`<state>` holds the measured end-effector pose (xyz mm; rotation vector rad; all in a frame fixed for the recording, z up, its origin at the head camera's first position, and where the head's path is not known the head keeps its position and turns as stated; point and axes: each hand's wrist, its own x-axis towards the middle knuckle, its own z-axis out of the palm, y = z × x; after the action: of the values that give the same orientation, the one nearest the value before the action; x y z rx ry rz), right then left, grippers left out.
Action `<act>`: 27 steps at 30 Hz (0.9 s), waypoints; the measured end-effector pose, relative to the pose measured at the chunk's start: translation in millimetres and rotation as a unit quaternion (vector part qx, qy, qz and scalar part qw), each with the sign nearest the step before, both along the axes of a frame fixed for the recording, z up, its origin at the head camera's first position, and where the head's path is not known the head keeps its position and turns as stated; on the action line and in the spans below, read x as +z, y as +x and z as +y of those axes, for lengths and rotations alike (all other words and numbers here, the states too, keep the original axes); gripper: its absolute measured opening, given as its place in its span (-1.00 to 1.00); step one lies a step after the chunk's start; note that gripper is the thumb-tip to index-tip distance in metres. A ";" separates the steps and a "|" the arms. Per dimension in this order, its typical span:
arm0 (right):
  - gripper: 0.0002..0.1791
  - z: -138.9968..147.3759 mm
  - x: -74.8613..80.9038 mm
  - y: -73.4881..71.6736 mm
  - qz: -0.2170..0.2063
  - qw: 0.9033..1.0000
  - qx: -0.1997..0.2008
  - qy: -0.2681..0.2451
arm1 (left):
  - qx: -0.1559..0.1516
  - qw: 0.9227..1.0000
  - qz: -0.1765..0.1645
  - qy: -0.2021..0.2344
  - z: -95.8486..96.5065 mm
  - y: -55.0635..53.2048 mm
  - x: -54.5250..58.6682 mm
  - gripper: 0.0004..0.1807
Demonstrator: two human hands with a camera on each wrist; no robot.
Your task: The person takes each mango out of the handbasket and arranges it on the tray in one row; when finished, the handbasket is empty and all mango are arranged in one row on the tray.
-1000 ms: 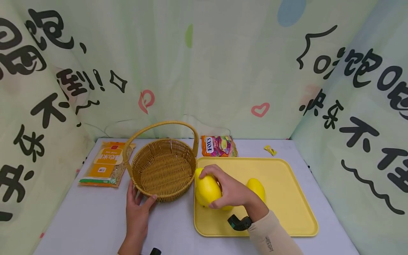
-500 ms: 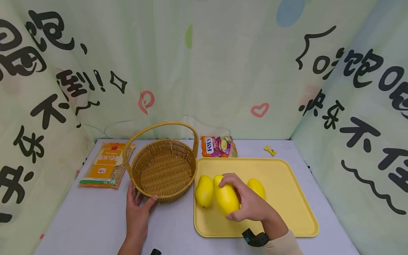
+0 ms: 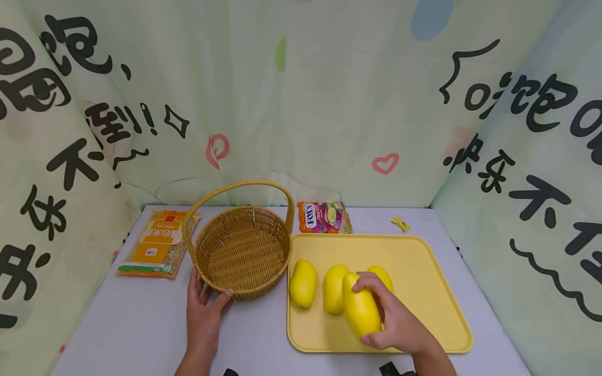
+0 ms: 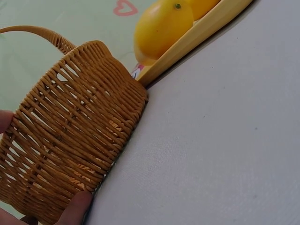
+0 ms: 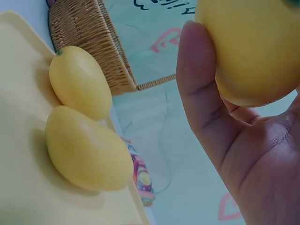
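Observation:
My right hand (image 3: 395, 316) grips a yellow mango (image 3: 361, 308) above the front of the yellow tray (image 3: 442, 303), thumb on one side and fingers on the other. In the right wrist view, the held mango (image 5: 255, 51) fills the upper right corner. Two mangoes lie on the tray to its left, the leftmost mango (image 3: 303, 283) and a middle mango (image 3: 335, 289). Behind my fingers a further mango (image 3: 380, 275) shows partly. My left hand (image 3: 204, 313) holds the near side of a wicker basket (image 3: 242, 250), which has nothing in it; its fingers (image 4: 77, 206) press the woven wall.
An orange-and-clear food packet (image 3: 157, 245) lies left of the basket. Behind the tray are a purple Fox's candy bag (image 3: 324, 217) and a small yellow wrapped sweet (image 3: 401, 224). Printed curtains enclose the white tabletop (image 3: 127, 318). The basket's arched handle (image 3: 240, 184) stands upright.
My right hand has carried its mango rightward and toward me, away from the leftmost mango, uncovering the middle mango. My left hand and the basket stay in place.

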<state>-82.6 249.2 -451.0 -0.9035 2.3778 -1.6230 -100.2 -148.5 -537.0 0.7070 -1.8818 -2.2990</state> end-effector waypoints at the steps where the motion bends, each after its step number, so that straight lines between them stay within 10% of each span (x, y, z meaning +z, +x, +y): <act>1: -0.17 2.3 -1.5 1.6 0.009 1.000 -0.003 -0.004 | -0.001 1.000 -0.001 -0.001 -0.3 -0.1 0.0 0.31; 27: -0.09 76.0 16.1 -10.9 0.007 0.985 -0.161 0.056 | 0.001 1.000 0.005 -0.007 1.1 2.3 1.4 0.29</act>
<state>-93.5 325.2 -434.9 -0.5309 2.7061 -1.5617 -97.9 -147.3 -535.6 0.6951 -1.8912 -2.2809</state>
